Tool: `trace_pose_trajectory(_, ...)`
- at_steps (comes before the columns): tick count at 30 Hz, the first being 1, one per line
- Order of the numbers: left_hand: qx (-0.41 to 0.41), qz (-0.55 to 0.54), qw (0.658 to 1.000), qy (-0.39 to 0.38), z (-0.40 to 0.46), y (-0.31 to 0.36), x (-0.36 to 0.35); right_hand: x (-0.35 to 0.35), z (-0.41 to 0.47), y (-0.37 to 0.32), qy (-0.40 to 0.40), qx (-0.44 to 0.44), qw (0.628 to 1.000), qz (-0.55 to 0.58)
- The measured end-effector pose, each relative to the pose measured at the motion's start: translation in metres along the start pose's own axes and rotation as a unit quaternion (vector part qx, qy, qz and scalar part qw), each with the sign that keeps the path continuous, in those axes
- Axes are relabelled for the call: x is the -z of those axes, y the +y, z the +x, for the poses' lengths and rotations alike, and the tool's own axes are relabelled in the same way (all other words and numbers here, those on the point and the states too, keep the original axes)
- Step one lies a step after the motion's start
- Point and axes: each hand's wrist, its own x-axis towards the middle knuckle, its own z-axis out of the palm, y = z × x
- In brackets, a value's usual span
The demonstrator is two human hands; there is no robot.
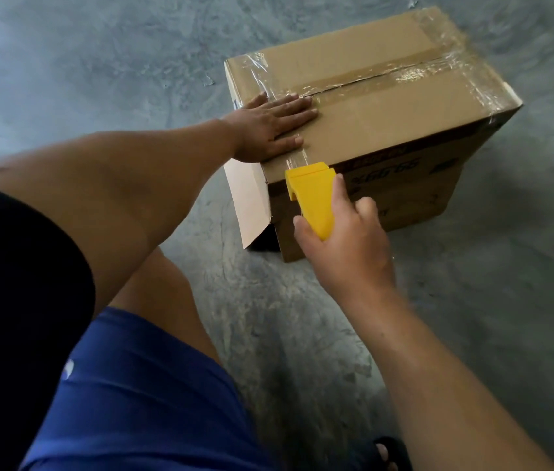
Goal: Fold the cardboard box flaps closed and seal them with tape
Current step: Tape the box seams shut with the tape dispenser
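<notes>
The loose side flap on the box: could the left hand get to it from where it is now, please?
Probably yes. The left hand lies flat on the box top right above the loose side flap, and nothing stands between them. The right hand holds the yellow tape dispenser farther along.

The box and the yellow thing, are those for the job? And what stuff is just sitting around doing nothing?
For the job:
cardboard box
clear tape along the top seam
yellow tape dispenser, held by the right hand
left hand, pressing flat on the box top

Just there:
grey concrete floor
black sandal
</notes>
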Motion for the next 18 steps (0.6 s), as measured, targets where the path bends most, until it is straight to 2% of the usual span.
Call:
trace_pose_trajectory(5,0.004,0.003,1.0,0.0,0.002,0.007,-0.001,-0.005,-0.005,0.008,0.005,0.002,1.0,-0.008)
trace_pose_trajectory(11,0.073,0.001,0.997,0.021,0.003,0.044,-0.011,-0.006,-0.003,0.013,-0.002,-0.002,1.0,-0.003)
trace_pose_trajectory(18,0.095,0.008,0.995,0.01,0.006,0.037,-0.017,-0.007,-0.034,0.034,-0.013,-0.002,1.0,-0.023)
